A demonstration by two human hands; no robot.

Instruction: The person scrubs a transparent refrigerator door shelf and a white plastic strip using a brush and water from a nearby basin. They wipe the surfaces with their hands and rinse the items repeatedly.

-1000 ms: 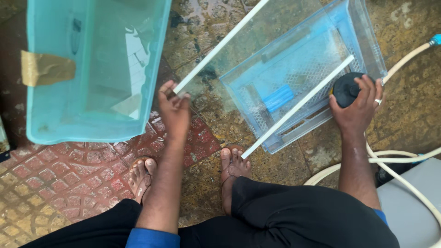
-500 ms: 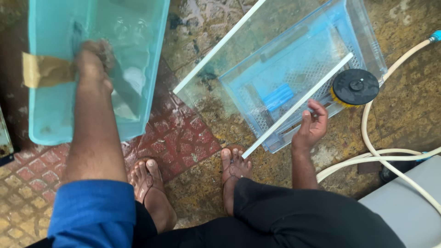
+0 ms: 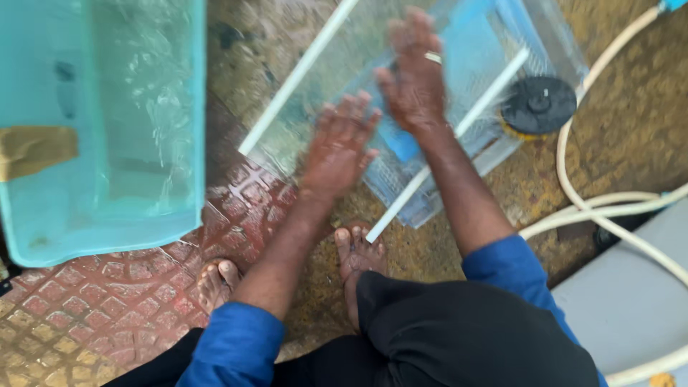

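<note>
At the far left the turquoise tub [image 3: 107,129] sits on the wet floor [image 3: 115,308], and no hand is in it now; half a second ago the left arm reached down into it. The left hand [image 3: 338,147] has come across to the clear glass tank [image 3: 430,107] lying tilted in the middle, fingers spread flat over its near pane, pinching nothing. Just right of it, the right hand [image 3: 414,75], blurred, has risen from the tank's near edge onto the glass, fingers open too. Farther right the black round disc [image 3: 539,106] rests against the tank's right end, untouched. A white hose [image 3: 573,193] curls along the right.
</note>
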